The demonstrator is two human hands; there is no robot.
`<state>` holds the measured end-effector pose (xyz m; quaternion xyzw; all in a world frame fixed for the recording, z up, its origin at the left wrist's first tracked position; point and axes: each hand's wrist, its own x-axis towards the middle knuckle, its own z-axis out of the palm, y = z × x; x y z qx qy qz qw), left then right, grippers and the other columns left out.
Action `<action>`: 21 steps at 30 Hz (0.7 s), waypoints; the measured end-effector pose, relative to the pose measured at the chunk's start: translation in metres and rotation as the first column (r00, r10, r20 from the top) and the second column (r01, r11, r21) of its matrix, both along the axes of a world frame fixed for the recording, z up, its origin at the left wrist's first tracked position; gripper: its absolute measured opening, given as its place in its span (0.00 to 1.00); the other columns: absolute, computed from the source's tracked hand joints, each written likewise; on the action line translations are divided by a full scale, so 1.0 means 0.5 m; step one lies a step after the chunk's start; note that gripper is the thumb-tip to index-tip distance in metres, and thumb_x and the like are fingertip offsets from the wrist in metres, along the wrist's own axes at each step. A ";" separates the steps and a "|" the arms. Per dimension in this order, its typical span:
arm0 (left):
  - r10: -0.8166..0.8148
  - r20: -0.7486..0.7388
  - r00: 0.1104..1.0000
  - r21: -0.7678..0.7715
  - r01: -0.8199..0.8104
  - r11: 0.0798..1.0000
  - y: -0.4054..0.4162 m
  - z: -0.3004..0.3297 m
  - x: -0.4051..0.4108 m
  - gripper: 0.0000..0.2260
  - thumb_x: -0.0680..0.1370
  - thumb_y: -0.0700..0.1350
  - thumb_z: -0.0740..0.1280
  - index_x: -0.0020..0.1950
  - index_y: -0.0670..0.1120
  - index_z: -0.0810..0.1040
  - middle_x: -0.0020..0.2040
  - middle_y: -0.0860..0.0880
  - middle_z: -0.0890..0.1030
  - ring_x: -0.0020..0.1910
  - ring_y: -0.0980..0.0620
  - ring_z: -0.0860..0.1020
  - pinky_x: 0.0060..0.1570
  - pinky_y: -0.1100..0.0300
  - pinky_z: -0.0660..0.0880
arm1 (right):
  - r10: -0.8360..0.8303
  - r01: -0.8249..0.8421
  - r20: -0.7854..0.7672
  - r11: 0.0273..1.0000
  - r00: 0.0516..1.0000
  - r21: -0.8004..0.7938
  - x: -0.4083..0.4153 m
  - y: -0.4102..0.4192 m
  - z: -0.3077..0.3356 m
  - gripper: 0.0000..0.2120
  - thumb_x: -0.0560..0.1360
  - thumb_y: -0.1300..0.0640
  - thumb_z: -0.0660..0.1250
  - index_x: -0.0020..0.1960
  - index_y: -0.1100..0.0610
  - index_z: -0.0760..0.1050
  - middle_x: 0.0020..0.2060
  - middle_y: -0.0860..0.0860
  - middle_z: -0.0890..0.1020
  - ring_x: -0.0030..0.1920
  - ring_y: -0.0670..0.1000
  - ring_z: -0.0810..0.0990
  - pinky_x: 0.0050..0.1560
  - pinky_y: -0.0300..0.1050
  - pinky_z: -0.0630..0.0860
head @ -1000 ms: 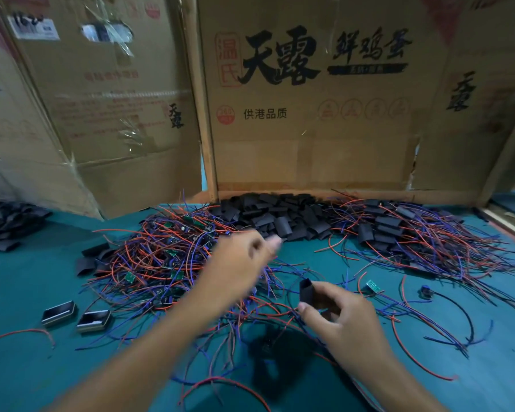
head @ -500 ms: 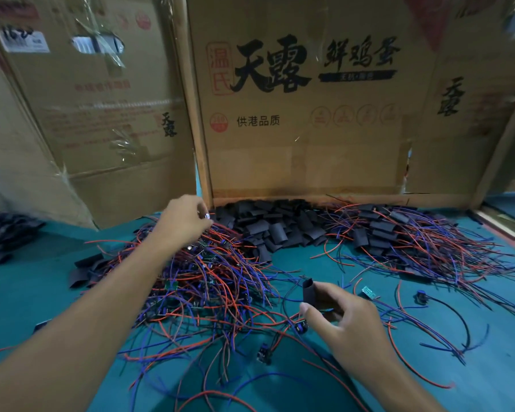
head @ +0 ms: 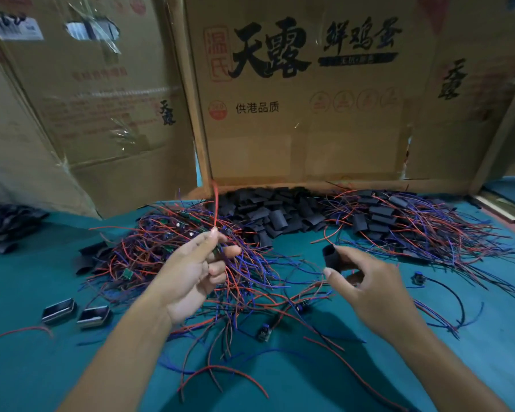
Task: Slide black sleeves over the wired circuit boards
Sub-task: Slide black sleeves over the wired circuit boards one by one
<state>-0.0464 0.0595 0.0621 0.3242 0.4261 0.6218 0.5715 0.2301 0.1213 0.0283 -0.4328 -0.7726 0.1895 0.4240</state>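
Left hand point(head: 197, 272) | back from pile, seemingly pinching board | right hand point(head: 366, 286) still gripping sleeve point(head: 331, 257)

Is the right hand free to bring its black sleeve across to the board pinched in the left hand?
Probably yes: the right hand holds the black sleeve raised beside the left hand, with only loose wires lying beneath the gap.

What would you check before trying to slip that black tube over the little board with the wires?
1. Right hand holds a black sleeve: ok.
2. Sleeve's open end faces the left hand: cannot tell.
3. Left hand pinches a wired board: ok, though the board is mostly hidden.
4. Its red wire sticks up free of the wire pile: ok.
5. Board and sleeve lined up: not ok, still apart.
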 end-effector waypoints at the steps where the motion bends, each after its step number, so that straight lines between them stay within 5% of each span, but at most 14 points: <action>1: 0.032 0.037 0.999 0.020 -0.033 0.999 -0.005 -0.012 0.004 0.10 0.78 0.51 0.64 0.50 0.44 0.73 0.40 0.43 0.81 0.25 0.55 0.66 0.25 0.64 0.67 | -0.001 0.001 0.032 1.000 0.999 0.007 0.002 0.003 -0.002 0.14 0.72 0.57 0.74 0.56 0.50 0.80 0.44 0.36 0.80 0.41 0.43 0.79 0.45 0.26 0.71; 6: 0.151 0.170 0.974 0.116 -0.172 0.978 -0.014 -0.020 0.002 0.11 0.81 0.52 0.61 0.48 0.45 0.74 0.37 0.46 0.79 0.26 0.55 0.67 0.26 0.64 0.69 | 0.063 -0.064 0.112 0.998 0.992 0.002 -0.001 0.001 -0.007 0.18 0.72 0.60 0.74 0.60 0.52 0.79 0.50 0.41 0.78 0.51 0.38 0.73 0.52 0.20 0.62; 14: 0.155 0.298 0.942 0.120 -0.198 0.973 -0.022 -0.011 0.014 0.10 0.78 0.52 0.63 0.47 0.45 0.73 0.36 0.48 0.76 0.25 0.57 0.68 0.25 0.67 0.69 | 0.176 -0.186 0.095 0.978 0.980 0.100 -0.024 -0.022 -0.010 0.20 0.72 0.64 0.73 0.63 0.54 0.77 0.54 0.45 0.79 0.53 0.42 0.75 0.55 0.36 0.72; 21: 0.113 0.339 0.934 0.097 -0.154 0.983 -0.027 -0.005 0.029 0.11 0.82 0.51 0.60 0.46 0.46 0.73 0.36 0.50 0.75 0.25 0.59 0.68 0.25 0.69 0.69 | 0.154 -0.158 0.035 0.967 0.987 0.202 -0.045 -0.037 -0.017 0.19 0.71 0.67 0.73 0.61 0.58 0.79 0.51 0.51 0.80 0.48 0.46 0.76 0.51 0.25 0.68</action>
